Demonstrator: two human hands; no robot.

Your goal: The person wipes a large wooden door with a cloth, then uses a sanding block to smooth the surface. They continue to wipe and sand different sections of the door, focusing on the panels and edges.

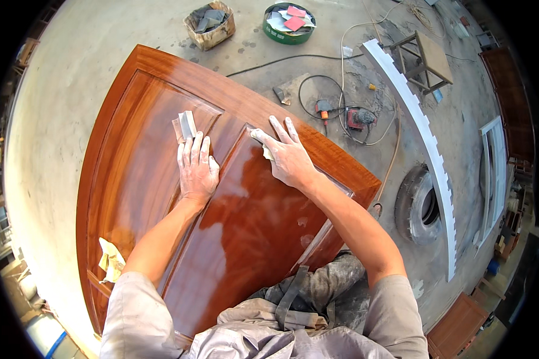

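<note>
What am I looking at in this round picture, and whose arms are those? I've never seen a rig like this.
There is no machine: these are a person's own bare hands. The one picture comes from a wide fisheye camera worn on the head, looking down, so straight edges bend.

Below is a glossy reddish-brown wooden panel. The left hand lies flat over it, fingertips at a small folded grey-and-beige pad. The right hand has a pale yellow scrap under it; how firmly it is held cannot be seen. A crumpled pale yellow sheet also lies on the panel.
</note>
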